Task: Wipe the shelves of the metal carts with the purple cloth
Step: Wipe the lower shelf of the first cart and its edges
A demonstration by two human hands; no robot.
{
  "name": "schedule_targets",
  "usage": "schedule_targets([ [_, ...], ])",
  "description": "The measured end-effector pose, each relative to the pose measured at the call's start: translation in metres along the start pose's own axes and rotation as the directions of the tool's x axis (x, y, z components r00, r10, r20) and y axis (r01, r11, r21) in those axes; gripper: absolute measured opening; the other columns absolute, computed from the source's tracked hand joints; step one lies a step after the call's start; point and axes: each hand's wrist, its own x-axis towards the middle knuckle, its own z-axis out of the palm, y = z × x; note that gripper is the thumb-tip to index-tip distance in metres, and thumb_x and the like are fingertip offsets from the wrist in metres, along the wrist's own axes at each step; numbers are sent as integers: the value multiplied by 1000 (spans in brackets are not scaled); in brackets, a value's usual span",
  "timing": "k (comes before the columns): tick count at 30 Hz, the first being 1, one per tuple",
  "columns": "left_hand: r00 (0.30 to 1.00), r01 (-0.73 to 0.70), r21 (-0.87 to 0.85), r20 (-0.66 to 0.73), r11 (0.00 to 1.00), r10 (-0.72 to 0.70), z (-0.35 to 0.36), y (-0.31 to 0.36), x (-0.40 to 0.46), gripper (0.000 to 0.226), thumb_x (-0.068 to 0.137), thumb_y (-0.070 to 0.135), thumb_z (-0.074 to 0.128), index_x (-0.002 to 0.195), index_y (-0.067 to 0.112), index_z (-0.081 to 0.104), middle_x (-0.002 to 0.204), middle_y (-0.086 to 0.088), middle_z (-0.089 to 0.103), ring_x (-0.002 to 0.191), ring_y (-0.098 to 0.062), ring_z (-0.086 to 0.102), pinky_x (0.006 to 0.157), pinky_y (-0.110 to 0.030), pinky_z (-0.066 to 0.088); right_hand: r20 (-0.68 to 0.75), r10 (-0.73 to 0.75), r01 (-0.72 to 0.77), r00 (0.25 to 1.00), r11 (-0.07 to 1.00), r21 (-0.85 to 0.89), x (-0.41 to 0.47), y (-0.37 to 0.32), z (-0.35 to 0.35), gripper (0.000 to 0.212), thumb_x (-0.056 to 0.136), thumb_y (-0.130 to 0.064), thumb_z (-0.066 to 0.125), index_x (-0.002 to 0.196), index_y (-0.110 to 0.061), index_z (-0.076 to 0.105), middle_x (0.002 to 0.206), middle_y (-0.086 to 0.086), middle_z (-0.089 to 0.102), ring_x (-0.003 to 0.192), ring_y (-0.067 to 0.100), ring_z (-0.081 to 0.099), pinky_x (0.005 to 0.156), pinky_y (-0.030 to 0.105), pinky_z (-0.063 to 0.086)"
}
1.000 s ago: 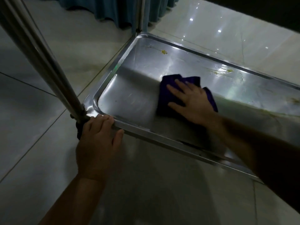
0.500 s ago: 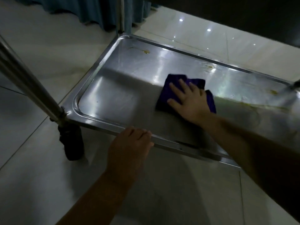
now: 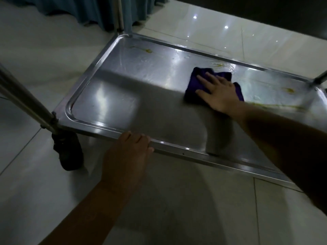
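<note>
The near rim of the bottom shelf [image 3: 177,147] is gripped by the left hand [image 3: 129,156], fingers curled over the edge; the cart is probably being steadied this way so that it is not rolled off on its black caster [image 3: 69,152] under the near left corner. Further in, toward the far right of the shelf, the purple cloth [image 3: 194,82] is pressed flat against the metal by the right hand [image 3: 219,92], whose fingers are spread and straight, so that a wide patch is covered at each pass. Yellowish smears are seen beyond it: one just past the cloth by the far rim [image 3: 219,64], one near the far left corner [image 3: 147,50], more by the right end [image 3: 288,90]. Wiping is judged to be under way, with those stains not yet dealt with. A teal curtain [image 3: 106,13] hangs behind the far left corner.

Compared with half a second earlier, the cloth and right hand have been carried rightward and farther along the shelf, closer to the far-rim smear, while the left hand's grip has been shifted slightly along the near rim.
</note>
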Motion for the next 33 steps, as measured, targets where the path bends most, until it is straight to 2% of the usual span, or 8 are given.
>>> schedule_targets([
  [4,1000,8,7,-22,1000,-8,3,0,-2,16,76,25,71,85,11,71,84,-7,68,81,-34,64,61,-37,53,28,106,-106,994,994,4,8,16,0,63,94,-69,19,151,-45,5,163,-2,4,147,31,7,116,49,9],
  [9,972,-121,90,-189,989,137,7,2,0,18,73,17,62,82,5,71,81,-11,67,84,-23,44,74,-31,37,59,-15,15,998,1000,5,-66,-9,5,68,88,-74,16,150,-48,4,163,-4,1,147,28,5,115,48,7],
  [14,985,-162,171,-35,972,170,5,9,0,15,74,12,55,82,6,66,78,-12,61,74,-33,56,65,-39,37,128,-294,285,947,955,84,-149,-5,9,71,71,-87,-5,137,-62,-16,154,-18,-19,147,16,-9,115,46,-6],
  [17,956,-294,123,33,948,292,3,36,7,24,66,10,57,87,11,69,85,-8,64,79,-29,58,67,-36,41,88,-347,341,934,937,82,-132,11,6,74,67,-90,-5,137,-63,-11,156,-21,-12,147,15,-3,116,47,0],
  [21,881,-468,89,117,879,457,6,68,17,28,69,15,50,86,12,72,80,-4,66,72,-23,63,59,-31,49,-5,-226,226,974,973,35,-64,39,5,76,76,-81,10,147,-53,10,161,-12,9,147,23,11,114,49,11],
  [26,820,-562,128,218,817,529,11,85,24,40,53,15,85,89,6,71,77,-7,62,67,-24,60,54,-32,49,5,-18,18,1000,1000,20,-1,85,2,64,92,-71,21,150,-48,8,162,-8,8,146,27,11,114,48,12],
  [30,818,-575,170,150,800,556,7,97,27,8,70,8,60,70,13,67,65,-4,56,55,-22,54,45,-30,42,29,7,-8,1000,1000,18,-14,76,5,62,93,-70,18,150,-48,5,163,-3,4,147,31,8,114,50,11],
  [33,800,-599,129,80,790,594,11,98,26,33,89,5,41,69,11,66,65,-7,57,51,-24,54,40,-31,44,53,-60,58,997,998,34,-72,62,9,63,92,-71,20,149,-51,5,163,-4,1,147,30,5,114,51,9],
])
